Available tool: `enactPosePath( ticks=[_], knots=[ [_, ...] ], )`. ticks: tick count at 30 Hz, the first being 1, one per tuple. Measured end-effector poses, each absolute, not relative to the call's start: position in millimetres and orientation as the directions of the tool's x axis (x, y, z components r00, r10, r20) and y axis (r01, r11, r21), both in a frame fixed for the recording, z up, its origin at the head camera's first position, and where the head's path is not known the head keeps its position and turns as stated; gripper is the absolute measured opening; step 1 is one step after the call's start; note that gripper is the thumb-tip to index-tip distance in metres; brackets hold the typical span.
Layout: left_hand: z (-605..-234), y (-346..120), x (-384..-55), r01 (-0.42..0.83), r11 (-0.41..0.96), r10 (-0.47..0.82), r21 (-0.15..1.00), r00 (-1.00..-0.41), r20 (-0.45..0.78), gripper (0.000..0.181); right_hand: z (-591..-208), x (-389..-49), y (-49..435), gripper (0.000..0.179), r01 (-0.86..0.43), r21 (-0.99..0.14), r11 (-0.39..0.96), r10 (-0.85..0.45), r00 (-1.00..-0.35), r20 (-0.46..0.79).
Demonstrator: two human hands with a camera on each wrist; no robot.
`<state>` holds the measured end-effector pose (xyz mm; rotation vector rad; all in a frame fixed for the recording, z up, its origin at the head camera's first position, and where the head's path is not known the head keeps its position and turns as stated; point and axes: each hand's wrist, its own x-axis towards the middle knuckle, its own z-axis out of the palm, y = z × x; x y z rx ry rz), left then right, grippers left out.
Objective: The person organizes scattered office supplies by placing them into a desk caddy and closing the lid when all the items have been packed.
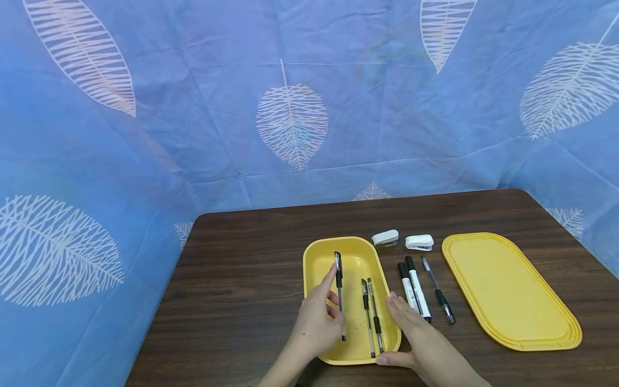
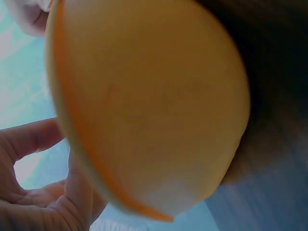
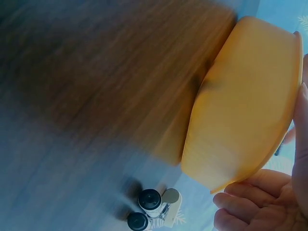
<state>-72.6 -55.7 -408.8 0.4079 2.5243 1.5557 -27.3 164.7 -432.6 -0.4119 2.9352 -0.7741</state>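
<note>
My left hand [image 1: 316,322] is over the yellow bin [image 1: 309,258], pinching a black-capped clear gel pen [image 1: 340,295] between thumb and fingers. The pen's cap points away from me. In the left wrist view, the left hand [image 2: 53,187] shows beyond the bin's rim, which hides the pen. Two more gel pens [image 1: 368,325] lie along the bin's right side. My right hand [image 1: 418,338] rests against the bin's near right corner, thumb at the near rim and fairly straight fingers along the right side. The right wrist view shows these fingers [image 3: 255,192] beside the outer wall.
Right of the bin lie two white markers [image 1: 417,290] with black caps and another gel pen [image 1: 437,290]. Two small white staplers [image 1: 385,237] sit behind them. A flat yellow lid [image 1: 512,295] lies farther right on the dark wooden table [image 1: 232,301].
</note>
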Motion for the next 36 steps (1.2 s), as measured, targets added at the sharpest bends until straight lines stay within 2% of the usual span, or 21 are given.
enactPosePath(
  ticks=[10, 36],
  knots=[
    [-427.4, -45.1, -73.7, 0.109, 0.457, 0.299, 0.883, -0.953, -0.038, 0.086, -432.0, -27.2, 164.6, 0.105, -0.223, -0.504, 0.835, -0.268, -0.963, -0.017],
    [-443.3, -17.1, -71.7, 0.047, 0.568, 0.258, 0.822, -0.958, -0.124, 0.09, -433.7, -26.8, 166.0, 0.105, -0.238, -0.499, 0.833, -0.271, -0.963, 0.006]
  ],
)
